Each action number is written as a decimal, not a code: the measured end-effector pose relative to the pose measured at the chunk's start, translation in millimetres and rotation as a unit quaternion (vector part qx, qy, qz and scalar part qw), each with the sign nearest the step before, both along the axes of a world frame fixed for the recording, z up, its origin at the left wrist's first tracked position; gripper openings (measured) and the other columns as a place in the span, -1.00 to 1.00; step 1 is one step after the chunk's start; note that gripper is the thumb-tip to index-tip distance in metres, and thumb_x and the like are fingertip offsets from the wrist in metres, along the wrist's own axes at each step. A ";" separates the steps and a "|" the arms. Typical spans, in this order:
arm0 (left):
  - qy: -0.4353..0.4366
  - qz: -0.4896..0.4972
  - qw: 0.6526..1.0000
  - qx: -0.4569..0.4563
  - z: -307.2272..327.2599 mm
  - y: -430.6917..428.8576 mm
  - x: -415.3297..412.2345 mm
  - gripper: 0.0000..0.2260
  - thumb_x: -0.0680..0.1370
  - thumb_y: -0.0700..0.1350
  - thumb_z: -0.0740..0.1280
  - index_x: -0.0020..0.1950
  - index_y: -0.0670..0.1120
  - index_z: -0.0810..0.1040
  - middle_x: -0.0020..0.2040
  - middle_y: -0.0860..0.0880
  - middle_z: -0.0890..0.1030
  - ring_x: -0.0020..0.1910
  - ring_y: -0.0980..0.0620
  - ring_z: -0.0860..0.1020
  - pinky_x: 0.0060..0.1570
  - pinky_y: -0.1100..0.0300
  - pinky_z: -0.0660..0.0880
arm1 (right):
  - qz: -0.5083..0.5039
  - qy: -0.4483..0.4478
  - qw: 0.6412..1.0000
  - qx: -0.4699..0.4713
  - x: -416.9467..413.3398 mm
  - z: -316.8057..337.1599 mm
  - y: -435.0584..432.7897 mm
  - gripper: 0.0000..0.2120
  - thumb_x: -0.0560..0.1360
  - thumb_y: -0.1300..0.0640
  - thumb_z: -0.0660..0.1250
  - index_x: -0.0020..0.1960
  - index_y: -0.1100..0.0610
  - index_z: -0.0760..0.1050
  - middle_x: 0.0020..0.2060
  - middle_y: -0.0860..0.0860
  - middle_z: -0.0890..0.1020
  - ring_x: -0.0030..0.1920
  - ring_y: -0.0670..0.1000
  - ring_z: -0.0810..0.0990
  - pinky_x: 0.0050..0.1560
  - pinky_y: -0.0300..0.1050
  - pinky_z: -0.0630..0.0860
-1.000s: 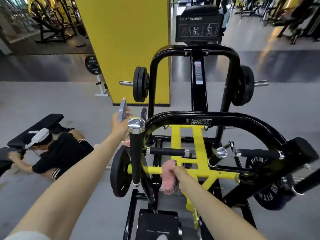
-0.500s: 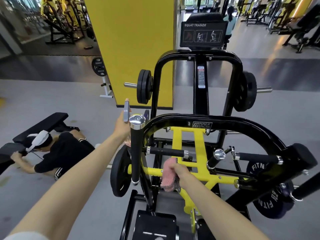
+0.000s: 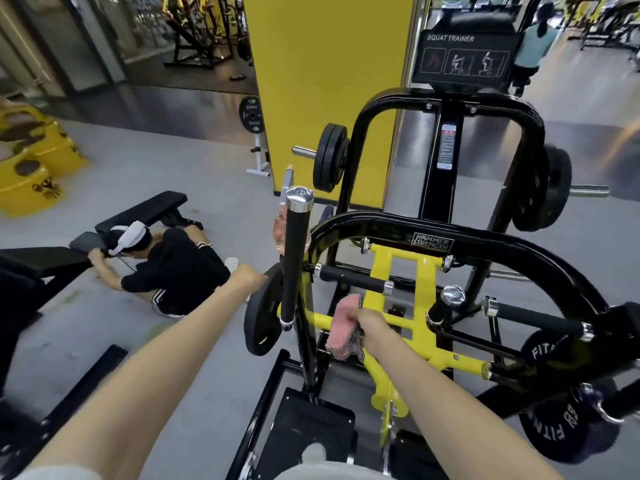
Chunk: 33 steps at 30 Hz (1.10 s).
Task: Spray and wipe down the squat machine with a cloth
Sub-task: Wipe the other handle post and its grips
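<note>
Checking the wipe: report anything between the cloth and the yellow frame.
Nothing visible does: the right hand grips the pink cloth directly against the yellow frame.

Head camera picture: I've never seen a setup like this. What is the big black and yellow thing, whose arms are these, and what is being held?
The camera sits on a person's head and looks down, so the two bare arms are the wearer's own. The black and yellow thing is a gym squat machine. The right hand grips a pink cloth against the machine's yellow frame. The left hand is next to a weight plate, fingers curled; whether it holds anything is hidden. A spray bottle shows behind the upright black handle. Another person is down on the floor beside a bench.
</note>
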State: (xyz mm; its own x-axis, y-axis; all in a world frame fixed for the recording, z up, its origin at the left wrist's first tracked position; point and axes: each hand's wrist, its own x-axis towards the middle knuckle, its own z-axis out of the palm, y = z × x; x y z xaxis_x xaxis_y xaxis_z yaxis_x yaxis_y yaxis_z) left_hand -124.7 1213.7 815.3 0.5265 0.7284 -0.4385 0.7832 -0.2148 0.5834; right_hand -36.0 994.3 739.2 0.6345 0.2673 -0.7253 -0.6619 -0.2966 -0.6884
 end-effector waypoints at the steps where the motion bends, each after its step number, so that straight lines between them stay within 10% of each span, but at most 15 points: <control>1: 0.049 -0.008 0.998 -0.033 -5.1 -6.8 -12.4 -0.73 0.57 -0.22 0.27 0.25 -0.28 0.47 0.10 -0.24 0.58 0.19 -0.21 0.54 -0.08 0.10 0.50 | 0.009 -0.010 1.000 -0.003 -2.8 -0.6 -2.0 -0.73 0.48 0.30 0.34 0.16 0.34 0.49 0.03 0.22 0.61 0.01 0.18 0.60 0.06 0.03 0.56; 5: 0.131 -0.131 0.977 -0.102 -22.6 -48.7 -49.4 -0.89 0.52 -0.23 0.27 -0.04 -0.23 0.55 -0.21 -0.09 0.65 -0.26 0.04 0.65 -0.21 0.19 0.53 | 0.045 -0.050 0.997 0.033 -21.3 -0.1 -13.1 -0.75 0.50 0.40 0.26 0.15 0.24 0.48 -0.05 0.17 0.56 -0.09 0.12 0.52 -0.08 -0.01 0.49; 9: 0.042 -0.233 0.965 -0.113 -34.0 -103.8 -46.5 -0.85 0.58 -0.17 0.26 -0.11 -0.19 0.57 -0.17 -0.08 0.62 -0.20 0.05 0.61 -0.19 0.24 0.51 | 0.036 -0.065 0.997 0.037 -30.2 -4.3 -20.1 -0.69 0.49 0.39 0.30 0.21 0.24 0.46 0.03 0.19 0.57 -0.05 0.13 0.53 0.12 0.16 0.52; 12: -0.051 -0.239 0.969 -0.042 -36.6 -134.0 -22.9 -0.67 0.63 0.01 0.19 0.22 -0.21 0.51 0.11 -0.10 0.59 0.08 -0.03 0.55 0.05 0.15 0.45 | 0.027 -0.063 0.996 0.054 -28.0 1.6 -25.2 -0.78 0.49 0.35 0.31 0.13 0.22 0.52 -0.15 0.14 0.59 -0.19 0.08 0.55 -0.09 0.03 0.58; 17: -0.130 -0.141 0.954 -0.231 -47.1 -162.0 29.2 -0.49 0.51 0.28 0.24 0.23 -0.09 0.53 -0.02 -0.05 0.66 -0.10 -0.01 0.64 -0.07 0.13 0.59 | -0.049 -0.017 0.987 0.152 -12.0 23.6 -39.9 -0.82 0.53 0.27 0.21 -0.08 0.24 0.59 -0.34 0.11 0.56 -0.32 0.05 0.53 -0.31 -0.09 0.52; 20: -0.165 -0.096 0.954 -0.229 -57.7 -164.1 55.9 -0.69 0.51 0.04 0.37 0.19 -0.08 0.57 0.05 -0.06 0.65 0.01 -0.02 0.62 0.03 0.10 0.56 | -0.074 -0.027 0.982 0.170 5.0 27.1 -47.8 -0.84 0.53 0.28 0.24 -0.03 0.28 0.59 -0.22 0.17 0.63 -0.21 0.09 0.60 -0.25 -0.03 0.60; 25: -0.182 -0.114 0.976 -0.046 -56.9 -160.3 101.1 -0.84 0.50 0.02 0.37 -0.15 -0.07 0.58 -0.17 -0.08 0.64 -0.12 -0.11 0.60 -0.19 0.09 0.49 | -0.081 -0.151 0.985 -0.026 42.7 3.7 -56.2 -0.74 0.46 0.35 0.18 -0.04 0.13 0.60 -0.17 0.13 0.60 -0.27 0.12 0.54 -0.29 -0.07 0.51; 33: -0.085 -0.277 0.939 0.187 -66.9 -182.2 157.6 -0.73 0.61 0.04 0.21 0.19 -0.12 0.42 0.15 -0.12 0.46 0.15 -0.14 0.48 -0.08 0.03 0.43 | 0.004 -0.279 0.942 -0.187 69.1 -7.9 -59.5 -0.65 0.45 0.38 0.19 0.19 0.19 0.52 0.02 0.06 0.57 -0.01 0.11 0.54 -0.09 -0.09 0.46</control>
State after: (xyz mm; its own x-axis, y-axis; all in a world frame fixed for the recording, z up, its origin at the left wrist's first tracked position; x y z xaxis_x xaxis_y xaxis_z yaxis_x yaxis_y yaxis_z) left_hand 32.9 1031.5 748.4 0.9092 0.4083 -0.0819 0.3931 -0.7765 0.4924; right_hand 33.0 934.9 731.3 0.9438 0.0669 -0.3237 -0.2240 -0.5908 -0.7751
